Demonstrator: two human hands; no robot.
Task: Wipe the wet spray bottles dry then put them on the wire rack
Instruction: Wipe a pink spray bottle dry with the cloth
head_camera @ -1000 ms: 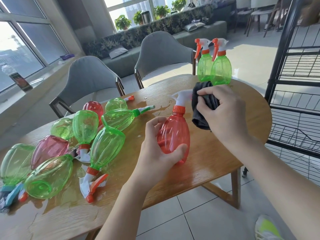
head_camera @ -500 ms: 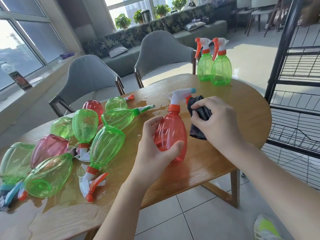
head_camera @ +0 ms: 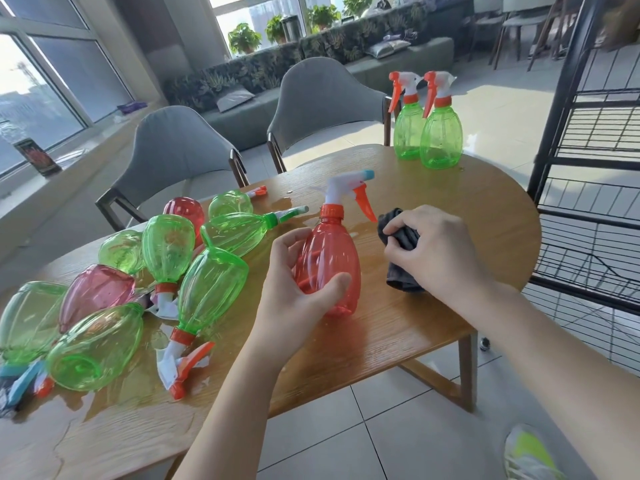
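Note:
My left hand [head_camera: 292,292] grips a red spray bottle [head_camera: 334,251] upright on the wooden table [head_camera: 398,327], its white and orange trigger head pointing right. Just right of the bottle, my right hand [head_camera: 433,251] holds a bunched dark grey cloth [head_camera: 401,258], a small gap away from the bottle. A heap of several wet green and red spray bottles [head_camera: 207,289] lies on its side at the left of the table. Two green spray bottles [head_camera: 429,133] stand upright at the table's far edge. The black wire rack [head_camera: 588,168] stands to the right of the table.
Puddles of water [head_camera: 149,386] spread on the table around the heap. Two grey chairs [head_camera: 180,154] stand behind the table. My shoe [head_camera: 530,455] shows on the tiled floor at the lower right.
The red bottle has turned so its trigger points right. My right hand with the cloth has come away from the bottle's top and dropped to its right side.

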